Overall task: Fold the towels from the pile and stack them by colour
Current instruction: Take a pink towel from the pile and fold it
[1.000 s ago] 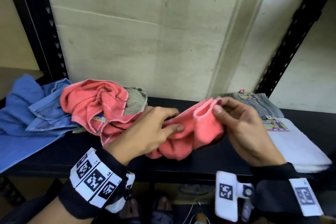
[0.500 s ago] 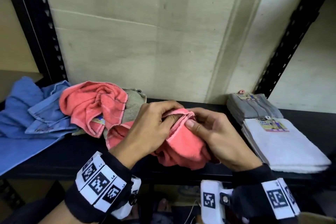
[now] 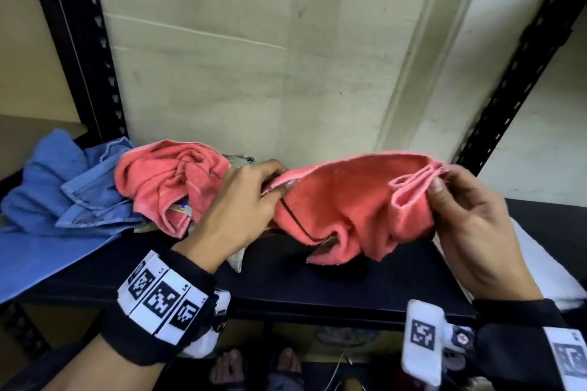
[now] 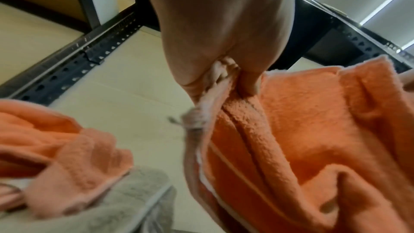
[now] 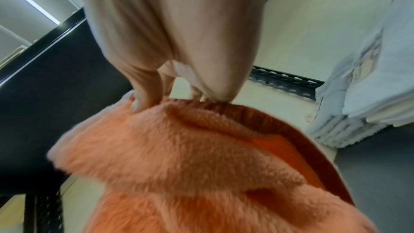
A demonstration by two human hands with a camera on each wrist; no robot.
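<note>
A coral-pink towel point(image 3: 349, 203) hangs stretched between my two hands above the black shelf point(image 3: 317, 289). My left hand point(image 3: 254, 187) pinches its left hem, seen close in the left wrist view point(image 4: 226, 77). At the other end my right hand point(image 3: 444, 187) pinches the bunched right corner point(image 5: 170, 102). The towel's lower part sags onto the shelf. The unfolded pile lies to the left: another coral towel point(image 3: 168, 181), a grey one point(image 4: 125, 206) under it, and blue cloths point(image 3: 60, 194).
A folded white towel stack point(image 3: 540, 263) lies at the shelf's right end, partly behind my right forearm. Black slotted uprights point(image 3: 73, 51) frame the shelf on both sides. A pale wall panel point(image 3: 254, 73) closes the back.
My hands, close together on the bunched towel half a second ago, have drawn apart, spreading the coral towel wide between them. My right hand now covers the folded stacks.
</note>
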